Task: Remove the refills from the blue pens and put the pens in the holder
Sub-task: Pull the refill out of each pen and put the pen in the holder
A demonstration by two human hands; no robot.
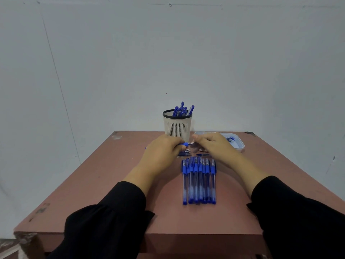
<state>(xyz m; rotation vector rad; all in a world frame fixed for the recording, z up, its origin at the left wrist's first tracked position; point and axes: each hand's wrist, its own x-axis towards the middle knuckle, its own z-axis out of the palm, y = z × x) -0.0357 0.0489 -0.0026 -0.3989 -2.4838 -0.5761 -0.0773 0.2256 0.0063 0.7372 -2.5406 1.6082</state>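
Observation:
My left hand [162,152] grips a blue pen [184,144] by its blue grip, held level above the table in front of the holder. My right hand [214,146] pinches the pen's other end, at the tip side. A row of several blue pens [198,181] lies side by side on the brown table [115,184], just below my hands. The beige slotted pen holder [177,128] with a black rim stands behind my hands and has several blue pens [183,110] in it.
A white tray [238,142] with small blue pieces sits at the back right, partly behind my right hand. A few small blue parts [184,153] and one loose piece [202,155] lie between my hands. A pale wall rises behind the table.

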